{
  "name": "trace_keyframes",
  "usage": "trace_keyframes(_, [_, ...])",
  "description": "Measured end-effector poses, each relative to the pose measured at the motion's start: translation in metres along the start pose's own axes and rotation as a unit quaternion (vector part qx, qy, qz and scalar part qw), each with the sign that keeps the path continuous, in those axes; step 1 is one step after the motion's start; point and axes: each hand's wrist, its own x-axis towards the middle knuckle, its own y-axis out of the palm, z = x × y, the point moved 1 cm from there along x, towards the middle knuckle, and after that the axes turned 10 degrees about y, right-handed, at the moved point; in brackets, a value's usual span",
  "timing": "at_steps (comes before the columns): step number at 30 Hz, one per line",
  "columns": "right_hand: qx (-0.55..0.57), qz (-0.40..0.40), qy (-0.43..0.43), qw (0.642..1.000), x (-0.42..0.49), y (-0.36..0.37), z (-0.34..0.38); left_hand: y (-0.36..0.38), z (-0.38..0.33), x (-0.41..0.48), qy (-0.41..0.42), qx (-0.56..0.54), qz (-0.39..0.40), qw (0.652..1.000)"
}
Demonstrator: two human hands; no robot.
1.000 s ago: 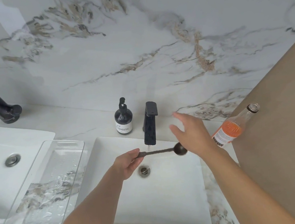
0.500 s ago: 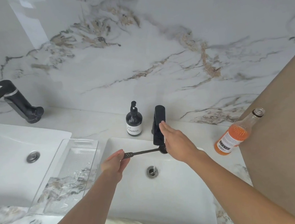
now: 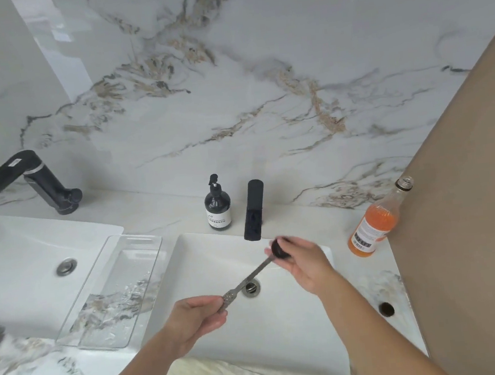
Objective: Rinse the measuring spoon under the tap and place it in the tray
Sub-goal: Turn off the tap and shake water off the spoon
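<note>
Measuring spoon [image 3: 251, 274] held over the sink [image 3: 204, 254].
Our left hand [image 3: 198, 321] pinches the handle end; our right hand [image 3: 302, 262] fingers close around the bowl.

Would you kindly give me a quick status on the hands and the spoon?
Left hand grips measuring spoon by its handle. Right hand cups the bowl, over the sink. Tray left of sink, nothing in the way.

Right hand [image 3: 303, 265] partly hides the spoon bowl [image 3: 278, 248], perhaps wet.
</note>
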Motion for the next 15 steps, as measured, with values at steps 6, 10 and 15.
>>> trace_keyframes(6, [-0.182,0.205,-0.082,0.958,-0.065,0.057,0.088,0.063,-0.032,0.005,-0.033,-0.039,0.151,0.987])
trace_keyframes(10, [-0.291,0.279,-0.140,0.904,-0.104,0.083,0.128,0.102,-0.077,0.009,0.011,-0.082,0.206,0.975])
trace_keyframes(15, [-0.390,0.301,-0.188,0.850,-0.132,0.095,0.147,0.122,-0.134,0.011,0.080,-0.124,0.196,0.969])
